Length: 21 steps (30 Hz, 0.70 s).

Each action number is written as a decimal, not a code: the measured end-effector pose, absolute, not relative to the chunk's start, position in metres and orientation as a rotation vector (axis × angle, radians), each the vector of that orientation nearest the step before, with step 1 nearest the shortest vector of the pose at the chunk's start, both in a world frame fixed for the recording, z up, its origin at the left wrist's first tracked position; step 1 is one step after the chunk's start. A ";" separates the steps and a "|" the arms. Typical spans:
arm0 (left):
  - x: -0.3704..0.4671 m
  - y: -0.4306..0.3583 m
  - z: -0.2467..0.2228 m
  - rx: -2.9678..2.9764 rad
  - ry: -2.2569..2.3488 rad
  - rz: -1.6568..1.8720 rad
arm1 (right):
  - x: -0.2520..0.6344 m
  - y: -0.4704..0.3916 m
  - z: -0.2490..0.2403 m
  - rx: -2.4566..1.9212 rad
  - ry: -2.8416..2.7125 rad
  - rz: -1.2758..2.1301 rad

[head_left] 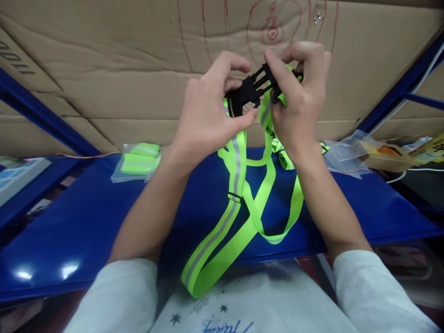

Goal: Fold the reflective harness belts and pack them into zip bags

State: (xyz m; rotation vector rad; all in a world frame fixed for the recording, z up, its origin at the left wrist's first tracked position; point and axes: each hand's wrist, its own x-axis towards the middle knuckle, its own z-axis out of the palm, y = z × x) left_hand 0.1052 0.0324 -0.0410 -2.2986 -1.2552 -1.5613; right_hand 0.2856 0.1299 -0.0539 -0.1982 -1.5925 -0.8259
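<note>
A black side-release buckle (247, 94) is held up between my two hands, its prongs partly inside the socket half. My left hand (208, 104) grips the socket half, with the thumb below it and a finger behind. On the other side my right hand (299, 90) pinches the pronged half between thumb and fingers, along with some strap. From the buckle hangs a neon-yellow reflective strap harness (236, 171) with grey stripes. Its loops cross over the blue shelf, and one droops past the front edge. A small black slider sits on the left strap.
The blue metal shelf (86, 222) lies below, backed by a cardboard sheet (132, 92) with red marker drawings. A bagged neon strap bundle (140, 159) lies at left. Plastic bags (347, 152) and a small cardboard box (388, 159) stand at right. Blue posts flank both sides.
</note>
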 end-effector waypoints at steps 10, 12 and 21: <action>0.104 0.030 -0.043 -2.288 -1.106 -1.567 | 0.278 0.102 -0.059 -0.435 -1.885 -0.563; 0.101 0.031 -0.043 -2.289 -1.160 -1.537 | 0.279 0.096 -0.055 -0.577 -2.006 -0.528; 0.098 0.037 -0.045 -2.321 -1.133 -1.562 | 0.277 0.097 -0.054 -0.632 -2.084 -0.421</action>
